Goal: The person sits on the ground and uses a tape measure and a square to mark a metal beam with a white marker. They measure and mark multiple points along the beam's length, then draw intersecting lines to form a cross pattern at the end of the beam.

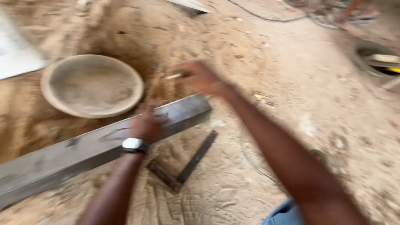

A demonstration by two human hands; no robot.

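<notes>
A long grey metal bar (62, 156) lies slanted on the sandy ground, from lower left up to the centre. My left hand (146, 125), with a watch on the wrist, rests on top of the bar near its right end. My right hand (200, 77) hovers above and beyond that end, pinching a small pale stick-like marker (173, 76). A dark metal try square (183, 164) lies flat on the sand just below the bar. The frame is blurred by motion.
A shallow round pan (91, 85) dusted with sand sits at upper left beside a pale sheet (16, 54). A bucket (375, 58) stands at the right edge. A thin cable (258, 16) and another person's sandalled foot (354, 12) lie at the top.
</notes>
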